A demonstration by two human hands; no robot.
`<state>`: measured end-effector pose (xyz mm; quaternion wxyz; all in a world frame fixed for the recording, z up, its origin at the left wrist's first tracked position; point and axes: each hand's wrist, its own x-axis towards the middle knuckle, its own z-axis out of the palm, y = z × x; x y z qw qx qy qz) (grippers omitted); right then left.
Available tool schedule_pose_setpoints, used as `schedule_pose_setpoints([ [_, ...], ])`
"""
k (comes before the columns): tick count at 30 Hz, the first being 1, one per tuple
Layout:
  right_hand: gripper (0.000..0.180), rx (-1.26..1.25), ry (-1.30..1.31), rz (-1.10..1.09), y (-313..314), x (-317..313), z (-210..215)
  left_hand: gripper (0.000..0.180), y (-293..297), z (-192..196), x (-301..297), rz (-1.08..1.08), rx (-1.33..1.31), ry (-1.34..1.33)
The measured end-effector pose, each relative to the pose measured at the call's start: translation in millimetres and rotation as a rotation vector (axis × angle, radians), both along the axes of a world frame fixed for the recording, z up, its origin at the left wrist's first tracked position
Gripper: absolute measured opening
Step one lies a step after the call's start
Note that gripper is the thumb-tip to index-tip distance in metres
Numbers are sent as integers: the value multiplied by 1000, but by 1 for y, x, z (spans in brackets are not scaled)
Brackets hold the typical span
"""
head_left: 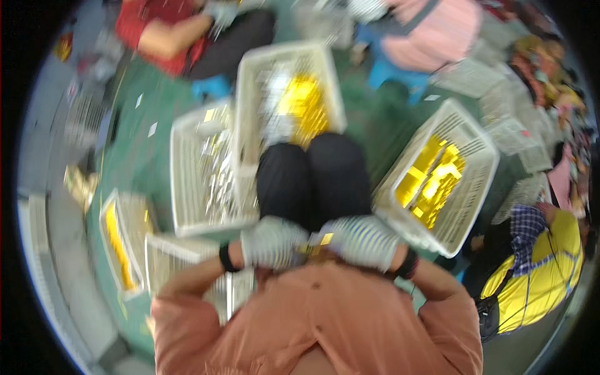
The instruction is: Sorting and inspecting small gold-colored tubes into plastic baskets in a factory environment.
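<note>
Close against my body, both gloved hands meet just below my knees. My left hand, in a striped white glove, is closed with its fingertips at a small gold piece. My right hand, gloved alike, pinches that small shiny gold piece between its fingers. Blur hides the exact shape of the piece and how far each hand grips it. Beyond my knees stands a white plastic crate with silver and gold pieces. To the right, another white crate holds flat gold pieces.
A white crate of silver pieces is at left, with smaller crates nearer. Seated co-workers are ahead, one in red and one in pink; another in yellow is at right. Stacked crates stand at far right.
</note>
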<state>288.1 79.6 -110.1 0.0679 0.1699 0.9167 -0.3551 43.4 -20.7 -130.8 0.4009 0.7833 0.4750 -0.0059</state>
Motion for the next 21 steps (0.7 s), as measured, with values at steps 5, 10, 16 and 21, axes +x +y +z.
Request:
schedule_pose_setpoints([
  [5, 27, -129, 383, -479, 53, 13, -3, 30, 35, 18, -2, 273, 248, -160],
  [10, 26, -40, 274, -136, 58, -2, -14, 28, 55, 18, 2, 221, 426, -44],
  [16, 29, 122, 170, -155, 53, -3, -7, 30, 60, 32, 0, 189, 437, 79],
  [21, 29, 40, 256, -155, 50, -4, -10, 28, 59, 37, -13, 126, 288, 17],
])
